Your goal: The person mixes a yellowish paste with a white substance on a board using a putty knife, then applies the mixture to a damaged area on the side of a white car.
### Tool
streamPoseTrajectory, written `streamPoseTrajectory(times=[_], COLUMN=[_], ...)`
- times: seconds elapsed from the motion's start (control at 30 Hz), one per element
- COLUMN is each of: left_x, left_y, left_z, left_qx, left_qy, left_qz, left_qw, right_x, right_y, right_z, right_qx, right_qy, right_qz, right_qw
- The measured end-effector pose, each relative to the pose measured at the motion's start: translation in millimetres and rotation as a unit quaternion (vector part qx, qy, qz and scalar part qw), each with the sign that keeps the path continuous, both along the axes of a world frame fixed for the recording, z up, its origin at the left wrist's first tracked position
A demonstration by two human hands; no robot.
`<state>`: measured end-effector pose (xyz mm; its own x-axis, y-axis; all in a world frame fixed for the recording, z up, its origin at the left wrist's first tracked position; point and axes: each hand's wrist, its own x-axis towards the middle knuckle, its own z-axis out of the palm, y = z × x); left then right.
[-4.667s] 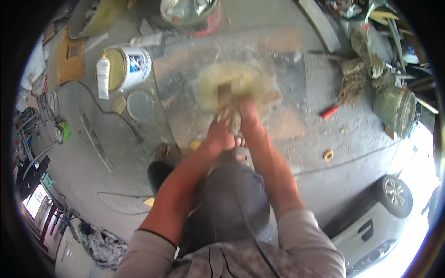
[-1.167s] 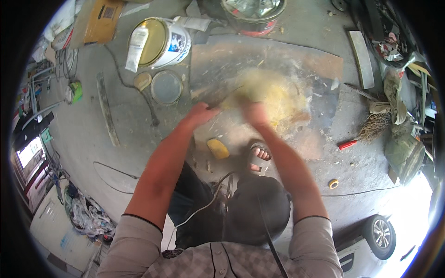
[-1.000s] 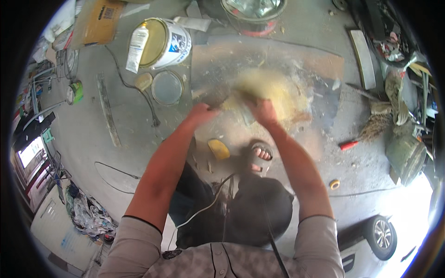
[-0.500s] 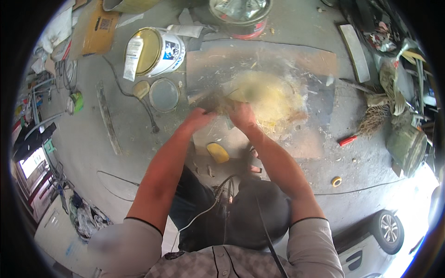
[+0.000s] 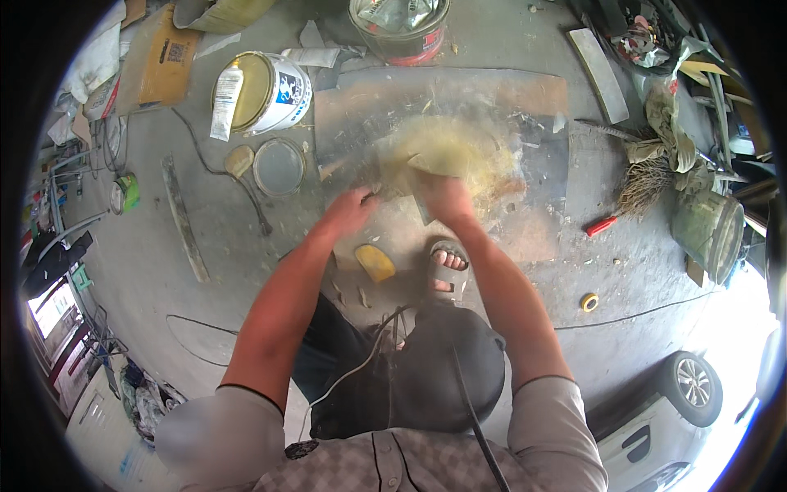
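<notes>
In front of me lies a flat, stained sheet with a mound of wet-looking yellow paste on it. My right hand is closed at the near edge of the paste, blurred by motion. From its fingers sticks a flat scraper-like blade, smeared yellow; its exact kind is unclear. A narrow grey flat piece shows just left of that hand. My left hand is closed above the sheet's left part, apart from the right. A small dark bit shows at its fingertips, too small to name.
A white bucket with a tube on its lid stands at the far left, near a round lid. A yellow curved piece lies near my sandalled foot. Rightward are a red-handled tool and a tape roll.
My hands were close together; now they are apart. The right hand has moved right toward the paste with the blade, and the left has drawn back slightly. My foot shows more fully.
</notes>
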<state>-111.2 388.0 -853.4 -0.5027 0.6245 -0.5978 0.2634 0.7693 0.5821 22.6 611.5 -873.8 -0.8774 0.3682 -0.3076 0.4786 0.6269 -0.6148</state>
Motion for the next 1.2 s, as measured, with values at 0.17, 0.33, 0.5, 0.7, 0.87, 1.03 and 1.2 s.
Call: streamPoseTrajectory(times=[0.17, 0.33, 0.5, 0.7, 0.87, 1.03, 1.2], left_x=[7.0, 11.5, 10.0, 10.2, 7.6, 1.7, 5.7], left_y=[1.3, 4.6, -2.0, -2.2, 4.2, 1.4, -5.7], left_z=[-18.7, -23.4, -32.5, -32.2, -25.7, -32.5, -47.4], left_qx=[-0.077, -0.138, -0.125, -0.098, -0.162, -0.142, -0.096], left_qy=[0.045, 0.052, 0.009, 0.03, -0.021, -0.042, 0.066], left_qz=[0.005, 0.002, 0.01, 0.023, 0.027, 0.048, 0.015], left_qw=[0.996, 0.989, 0.992, 0.994, 0.986, 0.988, 0.993], right_x=[-14.1, -12.3, -3.1, -4.0, 3.3, -0.9, -11.2], right_y=[15.3, 18.2, -11.9, -31.5, -41.6, -55.2, -23.7], right_z=[-35.1, -42.2, -51.1, -53.2, -51.6, -46.7, -60.9], right_qx=[0.015, 0.075, -0.065, -0.154, -0.054, -0.088, 0.114], right_qy=[-0.037, -0.055, 0.167, -0.082, -0.069, -0.025, -0.001], right_qz=[-0.007, 0.031, -0.145, -0.126, 0.039, -0.117, 0.087], right_qw=[0.999, 0.995, 0.973, 0.977, 0.995, 0.989, 0.99])
